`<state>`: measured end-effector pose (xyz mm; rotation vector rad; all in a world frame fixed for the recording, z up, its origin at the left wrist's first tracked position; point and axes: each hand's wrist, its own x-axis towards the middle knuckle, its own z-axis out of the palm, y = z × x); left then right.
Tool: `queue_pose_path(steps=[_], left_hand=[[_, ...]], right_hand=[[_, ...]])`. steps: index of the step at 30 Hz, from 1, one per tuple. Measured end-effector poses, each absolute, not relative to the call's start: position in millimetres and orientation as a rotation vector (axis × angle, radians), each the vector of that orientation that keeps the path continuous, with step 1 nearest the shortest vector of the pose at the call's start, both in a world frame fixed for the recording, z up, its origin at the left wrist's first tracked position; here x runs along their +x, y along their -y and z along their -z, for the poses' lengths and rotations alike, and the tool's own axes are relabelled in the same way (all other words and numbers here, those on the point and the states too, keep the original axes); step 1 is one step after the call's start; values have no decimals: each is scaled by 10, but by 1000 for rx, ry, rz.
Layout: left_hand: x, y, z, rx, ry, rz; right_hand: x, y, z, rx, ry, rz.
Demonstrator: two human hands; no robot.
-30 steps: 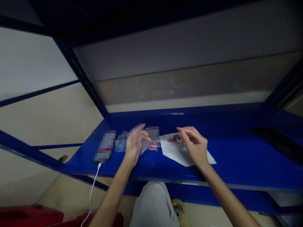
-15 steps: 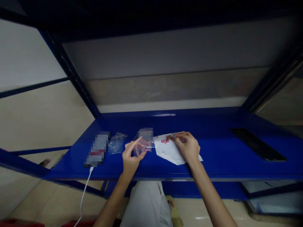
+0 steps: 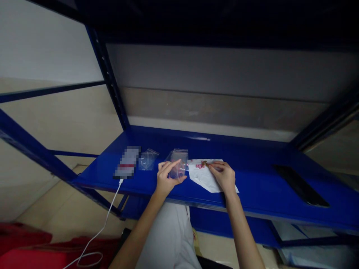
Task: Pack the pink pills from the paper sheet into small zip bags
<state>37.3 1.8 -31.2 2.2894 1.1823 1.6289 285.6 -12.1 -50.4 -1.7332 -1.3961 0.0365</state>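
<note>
My left hand (image 3: 166,180) is closed round a small clear plastic bag (image 3: 176,172), held between thumb and fingers. Just behind it lies a clear zip bag (image 3: 181,153), with small pink pieces showing near the two bags. My right hand (image 3: 225,175) rests over a creased white paper (image 3: 206,180), thumb and fingertips pinched together at a small heap of gold-brown pieces (image 3: 205,163). Whatever sits between those fingertips is too small to make out. Beside the heap, small pink pieces (image 3: 199,165) lie on the paper.
Another clear zip bag (image 3: 147,159) lies left of my hands, next to a phone (image 3: 127,162) with a white cable (image 3: 108,215) hanging over the edge. A flat black object (image 3: 300,185) lies at right on the blue shelf (image 3: 252,149). Blue posts (image 3: 108,74) frame it.
The camera view has turned and tilted. My left hand has rotated a little, bringing the clear bag nearer the paper. My right hand stays pinched at the gold-brown heap.
</note>
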Motion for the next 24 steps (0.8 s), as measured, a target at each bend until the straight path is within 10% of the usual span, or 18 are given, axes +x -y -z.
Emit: queue_pose_path(steps=[24], left_hand=[[331, 38, 352, 2416, -827, -1519]], right_hand=[[1810, 754, 47, -1186, 1475, -264]])
